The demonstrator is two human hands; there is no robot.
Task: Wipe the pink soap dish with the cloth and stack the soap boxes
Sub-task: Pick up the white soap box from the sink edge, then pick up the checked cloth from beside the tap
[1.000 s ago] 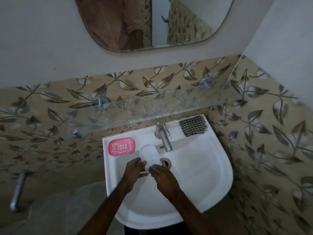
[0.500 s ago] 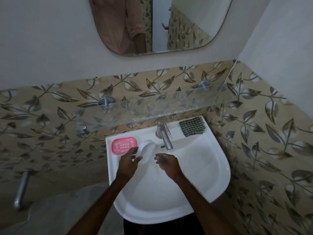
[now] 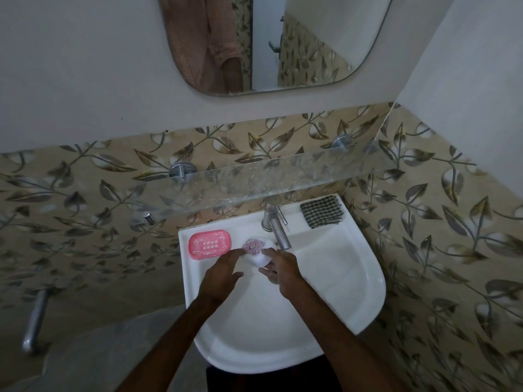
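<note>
A bathroom corner: plain white wall (image 3: 85, 66) above, and below it beige tiles (image 3: 424, 222) printed with grey-brown leaves on thin stems. A mirror (image 3: 305, 38) with rounded corners hangs on the wall and reflects a brownish checked sleeve. Under it a clear, speckled glass shelf (image 3: 268, 179) sits on two round chrome mounts (image 3: 182, 171). Below the shelf is a glossy white ceramic sink (image 3: 339, 278), straight at the back and rounded at the front.

Both hands meet over the basin's back left part, at a small white box (image 3: 260, 258) with a round, purplish patterned face turned up. The right hand (image 3: 284, 268) grips it, thumb on top and fingers curled under its near side. The left hand (image 3: 222, 275) lies flatter, its fingers stretched out with their tips against the box's left edge and its thumb held apart from it.

Just beyond the left hand's fingertips, on the sink's back ledge, lies the pink dish (image 3: 209, 244), a rounded rectangle with a grid of small slots in its middle. Just beyond the right hand stands a chrome tap (image 3: 278, 230), its spout almost touching the box. Well beyond and to the right of that hand, the folded dark-and-light checked cloth (image 3: 322, 211) lies on the ledge's back corner against the tiles. Far left of the left hand, a dull metal pipe (image 3: 34, 321) stands low against the tiles.
</note>
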